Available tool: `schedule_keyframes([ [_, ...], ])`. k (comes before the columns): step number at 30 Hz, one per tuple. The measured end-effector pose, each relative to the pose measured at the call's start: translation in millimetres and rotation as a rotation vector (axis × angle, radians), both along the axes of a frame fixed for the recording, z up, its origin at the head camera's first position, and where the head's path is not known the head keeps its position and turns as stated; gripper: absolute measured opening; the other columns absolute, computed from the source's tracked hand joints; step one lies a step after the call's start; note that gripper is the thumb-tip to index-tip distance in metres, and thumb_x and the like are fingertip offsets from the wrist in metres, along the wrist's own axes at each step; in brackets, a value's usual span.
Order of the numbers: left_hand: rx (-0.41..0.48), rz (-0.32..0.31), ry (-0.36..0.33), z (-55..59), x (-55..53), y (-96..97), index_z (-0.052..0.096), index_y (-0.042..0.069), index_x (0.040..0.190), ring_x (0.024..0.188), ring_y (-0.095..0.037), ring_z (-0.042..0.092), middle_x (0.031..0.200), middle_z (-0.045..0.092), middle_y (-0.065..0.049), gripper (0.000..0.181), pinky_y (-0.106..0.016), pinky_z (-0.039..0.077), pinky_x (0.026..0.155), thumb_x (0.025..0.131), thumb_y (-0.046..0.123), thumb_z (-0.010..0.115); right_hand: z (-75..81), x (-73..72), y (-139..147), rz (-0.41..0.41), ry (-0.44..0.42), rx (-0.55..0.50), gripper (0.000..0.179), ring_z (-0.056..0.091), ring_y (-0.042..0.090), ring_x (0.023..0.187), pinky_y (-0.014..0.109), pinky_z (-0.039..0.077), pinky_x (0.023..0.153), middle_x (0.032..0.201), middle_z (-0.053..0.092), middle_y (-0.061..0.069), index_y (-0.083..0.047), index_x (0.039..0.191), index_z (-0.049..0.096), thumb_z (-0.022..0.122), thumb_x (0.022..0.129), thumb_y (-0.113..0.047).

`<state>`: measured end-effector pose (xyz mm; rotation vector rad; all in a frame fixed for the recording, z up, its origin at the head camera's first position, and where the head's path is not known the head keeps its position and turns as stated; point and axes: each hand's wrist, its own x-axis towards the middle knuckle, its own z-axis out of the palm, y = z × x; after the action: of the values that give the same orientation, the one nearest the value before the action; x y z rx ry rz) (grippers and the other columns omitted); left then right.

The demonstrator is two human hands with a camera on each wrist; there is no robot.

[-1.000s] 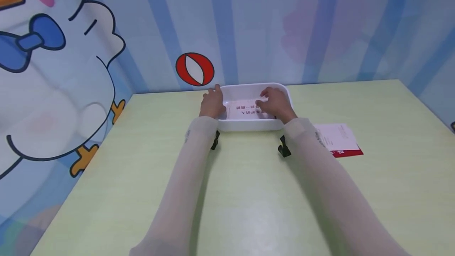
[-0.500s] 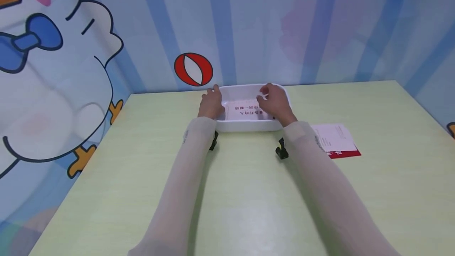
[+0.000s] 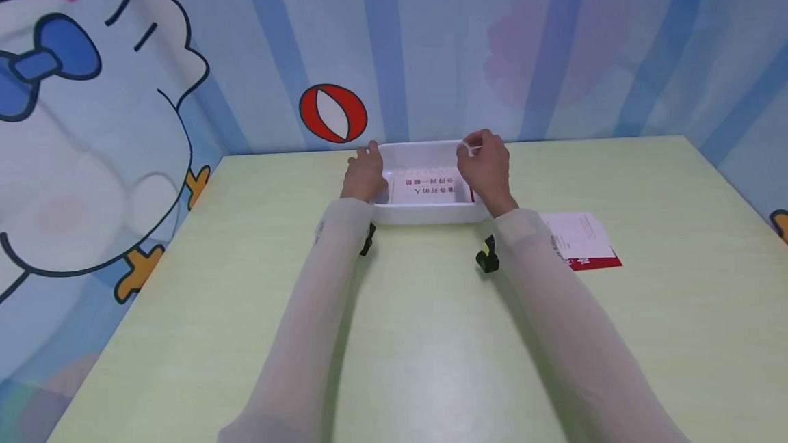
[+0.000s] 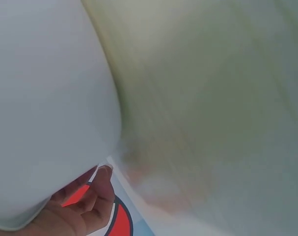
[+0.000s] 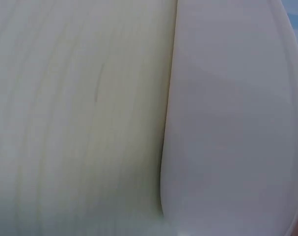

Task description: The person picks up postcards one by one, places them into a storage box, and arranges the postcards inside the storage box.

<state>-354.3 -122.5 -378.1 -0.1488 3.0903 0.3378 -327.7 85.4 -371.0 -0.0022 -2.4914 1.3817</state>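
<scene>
The right hand has lifted toward the far right corner of the white tray; I cannot tell whether it clasps anything. The left hand grips its left side. A printed card already lies inside; pink-and-red papers remain outside, right. The tray sits at the pale tabletop's far edge, before a blue-striped wall.

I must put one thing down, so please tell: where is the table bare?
Bare table: left of the left sleeve; between it and the right sleeve, before the tray; right of the loose card. Crowded: the tray, with paper inside and the left hand and right hand at it.
</scene>
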Motion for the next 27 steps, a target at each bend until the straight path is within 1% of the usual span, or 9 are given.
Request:
schedule_keyframes([
  [4,0.002,-0.014,0.005,3.8,-0.3,1.6,0.02,0.005,0.154,0.129,-0.037,0.047,0.151,0.039,-0.02,0.079,-0.047,0.048,0.109,0.092,0.013,0.067,3.7,0.1,2.7,-0.049,0.076,-0.048,0.03,0.055,0.033,0.114,0.044,0.047,0.102,0.122,0.056,0.019,0.0,0.119,0.057,0.054,0.097,-0.019],
  [7,0.019,-0.021,0.001,5.4,1.1,2.7,0.02,0.005,0.155,0.129,-0.037,0.048,0.152,0.039,-0.019,0.078,-0.047,0.047,0.11,0.092,0.012,0.066,5.3,1.0,4.4,-0.076,0.101,-0.051,0.031,0.051,0.034,0.118,0.044,0.044,0.104,0.124,0.054,0.02,0.0,0.121,0.057,0.054,0.096,-0.018],
  [12,0.033,-0.032,-0.01,4.7,4.0,5.8,0.019,0.005,0.155,0.129,-0.037,0.048,0.152,0.039,-0.018,0.078,-0.047,0.046,0.111,0.093,0.011,0.066,4.9,3.6,10.7,-0.12,0.072,-0.033,0.031,0.043,0.034,0.125,0.046,0.038,0.107,0.128,0.053,0.019,-0.002,0.122,0.057,0.053,0.097,-0.021],
  [16,0.032,-0.037,-0.005,1.9,3.2,6.1,0.019,0.005,0.156,0.13,-0.038,0.047,0.153,0.039,-0.018,0.078,-0.047,0.047,0.11,0.093,0.011,0.066,3.2,3.8,18.9,-0.136,0.051,0.002,0.033,0.041,0.034,0.125,0.047,0.036,0.107,0.129,0.052,0.019,-0.003,0.123,0.055,0.052,0.097,-0.022],
  [21,0.031,-0.023,-0.001,1.7,1.5,2.9,0.019,0.006,0.156,0.13,-0.037,0.048,0.153,0.04,-0.017,0.079,-0.047,0.047,0.11,0.092,0.012,0.067,5.1,1.7,30.3,-0.164,0.019,0.043,0.036,0.042,0.036,0.123,0.048,0.037,0.105,0.13,0.052,0.019,-0.003,0.125,0.055,0.05,0.099,-0.027],
  [24,0.033,-0.012,-0.009,4.6,3.2,2.9,0.019,0.007,0.156,0.131,-0.036,0.047,0.153,0.039,-0.017,0.08,-0.047,0.047,0.111,0.092,0.012,0.068,8.7,1.9,36.3,-0.184,-0.015,0.06,0.038,0.043,0.035,0.124,0.048,0.039,0.104,0.131,0.053,0.018,-0.004,0.126,0.055,0.047,0.1,-0.032],
  [27,0.03,-0.015,-0.007,5.1,4.6,3.9,0.02,0.006,0.155,0.13,-0.036,0.047,0.153,0.039,-0.017,0.08,-0.048,0.047,0.111,0.092,0.012,0.068,11.1,3.2,44.0,-0.189,-0.05,0.079,0.042,0.044,0.036,0.125,0.049,0.04,0.103,0.131,0.055,0.018,-0.004,0.127,0.055,0.044,0.101,-0.035],
])
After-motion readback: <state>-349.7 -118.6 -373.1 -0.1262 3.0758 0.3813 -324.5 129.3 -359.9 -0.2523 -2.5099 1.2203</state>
